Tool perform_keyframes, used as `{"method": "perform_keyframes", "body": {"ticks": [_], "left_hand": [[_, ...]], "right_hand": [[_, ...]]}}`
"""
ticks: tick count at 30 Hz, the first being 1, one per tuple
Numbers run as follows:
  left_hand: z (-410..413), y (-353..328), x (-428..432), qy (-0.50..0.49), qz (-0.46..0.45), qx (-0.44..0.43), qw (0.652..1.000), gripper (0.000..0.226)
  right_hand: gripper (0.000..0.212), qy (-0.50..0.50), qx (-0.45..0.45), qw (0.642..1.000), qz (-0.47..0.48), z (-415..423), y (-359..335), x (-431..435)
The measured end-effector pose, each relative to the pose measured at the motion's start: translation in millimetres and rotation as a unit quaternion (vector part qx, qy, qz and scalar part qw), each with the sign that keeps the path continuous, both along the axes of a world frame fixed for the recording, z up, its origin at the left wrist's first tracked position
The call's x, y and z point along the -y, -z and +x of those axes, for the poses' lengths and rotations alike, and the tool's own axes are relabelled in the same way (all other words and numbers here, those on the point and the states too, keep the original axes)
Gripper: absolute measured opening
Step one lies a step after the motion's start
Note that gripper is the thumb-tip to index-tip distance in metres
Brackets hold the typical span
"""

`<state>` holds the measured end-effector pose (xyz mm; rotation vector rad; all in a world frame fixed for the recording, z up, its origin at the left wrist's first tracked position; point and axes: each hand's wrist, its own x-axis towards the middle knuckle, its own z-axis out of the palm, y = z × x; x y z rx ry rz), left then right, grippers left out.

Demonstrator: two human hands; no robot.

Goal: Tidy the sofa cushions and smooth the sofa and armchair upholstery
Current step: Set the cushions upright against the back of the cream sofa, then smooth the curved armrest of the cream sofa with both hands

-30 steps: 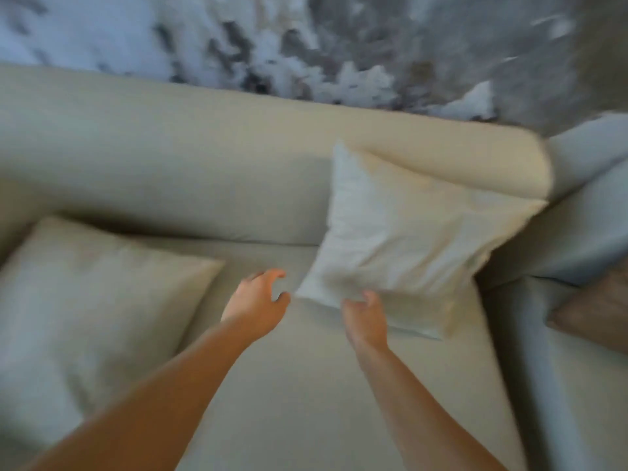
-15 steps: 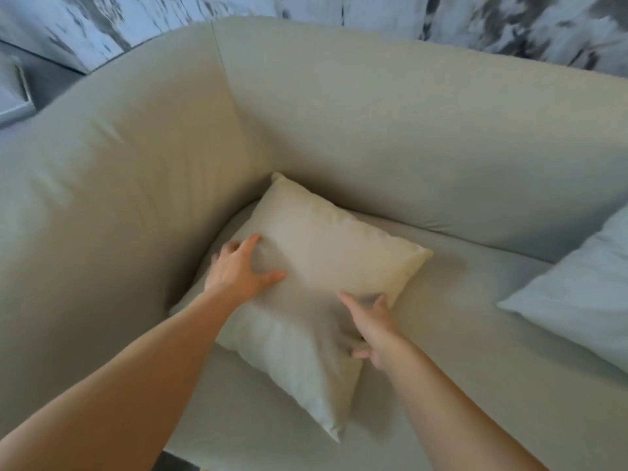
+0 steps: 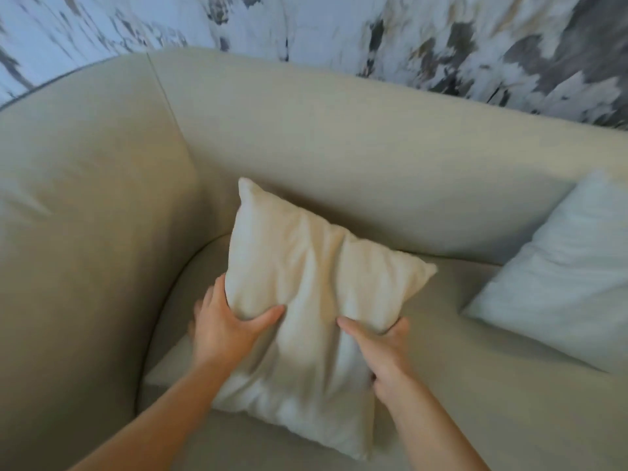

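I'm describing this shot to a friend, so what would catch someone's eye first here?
A cream cushion in the sofa's left corner, gripped and creased by the left hand and right hand. A paler cushion leans at the right edge. Behind runs a marbled grey and white wall.

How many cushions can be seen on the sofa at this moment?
2. A cream square fabric cushion is in the sofa's left corner, gripped by both hands. A pale blue-white fabric cushion leans against the backrest at the right edge, partly cropped. Others may lie outside view.
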<state>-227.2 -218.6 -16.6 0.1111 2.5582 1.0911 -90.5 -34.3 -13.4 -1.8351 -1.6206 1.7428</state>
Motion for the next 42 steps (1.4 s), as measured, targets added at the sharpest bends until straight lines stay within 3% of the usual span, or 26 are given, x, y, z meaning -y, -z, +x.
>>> {"method": "perform_keyframes", "body": {"ticks": [3,6,9,13,15,18,21,26,30,35,42], "left_hand": [[-16.5,-24.1,-21.1,-0.002,0.105,-0.031,0.994,0.099],[-35.1,-34.0,-50.0,-0.016,0.159,0.007,0.987,0.089],[-46.8,-25.1,-67.8,-0.012,0.116,0.08,0.99,0.074],[-40.8,-26.2,-58.1,-0.001,0.102,0.101,0.99,0.069],[-27.6,-39.3,-45.6,0.011,0.103,0.102,0.989,0.065],[17.8,-85.3,-14.3,0.047,0.02,0.08,0.996,0.038],[78.1,-163.3,35.8,0.094,-0.088,0.085,0.988,0.024],[138.8,-275.6,113.2,0.124,-0.224,0.069,0.964,0.029],[156.5,-323.0,168.4,0.101,-0.259,0.03,0.96,0.029],[152.0,-348.9,230.9,0.121,-0.297,0.0,0.947,0.033],[102.4,-328.2,312.4,0.175,-0.303,-0.018,0.936,0.035]], "right_hand": [[0.094,-0.004,-0.056,0.995,0.084,5.3,-32.4,-33.8],[0.092,-0.043,-0.106,0.986,0.118,-13.6,-49.9,-78.1],[0.092,-0.101,-0.107,0.987,0.057,-31.0,-52.8,-104.0],[0.086,-0.138,-0.109,0.984,0.021,-17.4,-61.3,-102.8],[0.068,-0.143,-0.092,0.985,0.009,0.6,-70.5,-90.3],[0.029,-0.186,-0.054,0.98,-0.051,36.8,-110.7,-49.8],[0.017,-0.257,-0.037,0.962,-0.084,66.9,-172.1,6.4],[0.019,-0.41,0.016,0.912,-0.011,87.5,-246.9,79.8],[0.022,-0.537,0.035,0.836,0.106,84.5,-289.9,126.1],[0.029,-0.635,0.059,0.746,0.192,69.3,-322.1,181.6],[0.032,-0.701,0.143,0.651,0.256,27.4,-315.0,264.6]]}}
